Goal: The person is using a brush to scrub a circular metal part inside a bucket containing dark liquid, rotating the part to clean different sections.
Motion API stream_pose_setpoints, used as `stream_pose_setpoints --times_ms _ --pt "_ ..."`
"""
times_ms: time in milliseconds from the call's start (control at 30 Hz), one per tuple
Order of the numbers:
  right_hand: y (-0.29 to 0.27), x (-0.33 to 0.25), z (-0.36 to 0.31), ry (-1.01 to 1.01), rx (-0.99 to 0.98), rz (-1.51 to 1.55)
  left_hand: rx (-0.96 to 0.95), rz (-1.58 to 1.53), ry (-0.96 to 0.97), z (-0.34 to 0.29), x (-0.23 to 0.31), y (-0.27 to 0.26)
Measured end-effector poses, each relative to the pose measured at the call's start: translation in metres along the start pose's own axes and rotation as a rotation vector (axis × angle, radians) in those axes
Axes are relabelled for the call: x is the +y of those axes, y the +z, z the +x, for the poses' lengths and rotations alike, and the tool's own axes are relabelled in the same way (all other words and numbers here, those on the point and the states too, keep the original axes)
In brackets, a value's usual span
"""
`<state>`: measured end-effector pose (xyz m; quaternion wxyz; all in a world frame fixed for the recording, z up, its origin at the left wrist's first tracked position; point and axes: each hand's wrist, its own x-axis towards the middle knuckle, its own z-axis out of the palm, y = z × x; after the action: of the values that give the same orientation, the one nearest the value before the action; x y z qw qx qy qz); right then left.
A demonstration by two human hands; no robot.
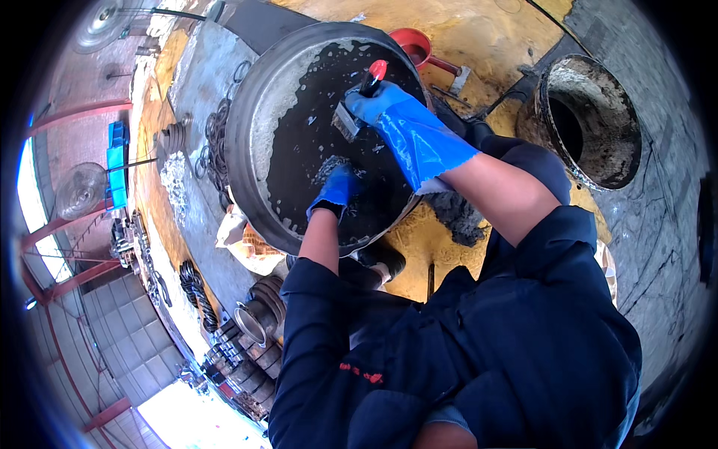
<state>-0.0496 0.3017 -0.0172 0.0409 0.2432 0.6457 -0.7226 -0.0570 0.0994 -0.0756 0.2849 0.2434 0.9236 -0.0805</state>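
A wide round metal tub (241, 142) of dark liquid (299, 138) stands in front of me, with pale foam along its left inner side. My right hand (378, 103), in a long blue rubber glove, is closed around a paintbrush (347, 121). The red end of its handle sticks up past the fingers, and the bristles point down over the liquid. Lower in the tub, my left hand (340, 185), gloved in blue, reaches into the liquid. Its fingers are sunk in dark, frothy liquid, so whether they hold anything is hidden.
Beyond the tub's far right rim lies a red dipper (412, 46). A crusted open drum (624, 120) stands to the right. Dark rags (458, 217) lie near my right forearm. Metal rings (217, 142) and stacked round metal parts (258, 367) are on the left.
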Motion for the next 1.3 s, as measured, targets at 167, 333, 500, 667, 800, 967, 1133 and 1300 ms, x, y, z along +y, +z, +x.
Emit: stream_pose_setpoints --times_ms 167,333,500,667,800,967,1133,1300 --pt "-0.008 -0.006 -0.005 -0.009 -0.026 -0.057 -0.126 -0.101 0.049 -0.022 -0.021 -0.034" --pt "0.001 0.005 -0.004 -0.013 -0.024 -0.034 -0.289 0.089 0.007 -0.068 0.014 -0.089" --pt "0.004 0.003 -0.005 0.038 -0.031 -0.136 -0.298 -0.287 0.008 -0.084 -0.01 -0.057" --pt "0.016 0.036 0.01 -0.019 -0.134 -0.108 -0.071 -1.23 -0.131 -0.118 -0.024 -0.042" --pt "0.025 0.022 -0.025 -0.123 -0.434 0.332 0.084 -1.457 -0.215 -0.145 -0.02 -0.05" --pt "0.064 0.016 -0.08 -0.543 -0.715 0.12 0.176 -1.542 -0.072 -0.156 -0.029 -0.032" --pt "0.073 0.033 -0.046 -0.347 -0.705 0.092 0.194 -1.67 -0.104 -0.158 -0.021 -0.031" --pt "0.058 0.082 0.014 -0.014 -0.35 0.26 0.323 -1.571 -0.167 -0.147 -0.028 -0.032"
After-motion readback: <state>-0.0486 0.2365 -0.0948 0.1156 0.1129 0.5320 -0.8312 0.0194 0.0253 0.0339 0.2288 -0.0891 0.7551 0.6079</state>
